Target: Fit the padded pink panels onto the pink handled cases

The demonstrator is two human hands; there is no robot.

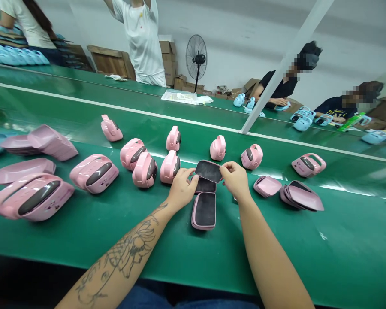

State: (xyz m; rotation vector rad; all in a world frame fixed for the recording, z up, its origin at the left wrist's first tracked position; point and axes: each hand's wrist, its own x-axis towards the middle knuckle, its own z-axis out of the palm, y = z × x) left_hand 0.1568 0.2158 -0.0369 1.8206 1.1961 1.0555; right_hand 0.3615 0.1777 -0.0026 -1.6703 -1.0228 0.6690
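A shallow tray (pixel 209 170) with a dark face and a thin pale pink rim is pinched between my two hands. The thumb and fingers of my left hand (pixel 182 187) close at its left edge. My right hand (pixel 234 178) grips its right edge between thumb and fingertips. Just below, a second dark-faced tray (pixel 206 186) is partly covered by the held one. Nearer to me lies a small stack of pink trays (pixel 204 211), its dark-faced top upward. Left of my left hand stands a pink handled case (pixel 170 167) with a dark panel.
Several more pink cases, one a large case (pixel 34 197), stand across the green table (pixel 141 253). Stacked pink trays (pixel 300 196) lie at right, pink shells (pixel 53 141) at left. A white post (pixel 270 94) rises behind. Co-workers stand or sit beyond, near blue cases (pixel 302 123).
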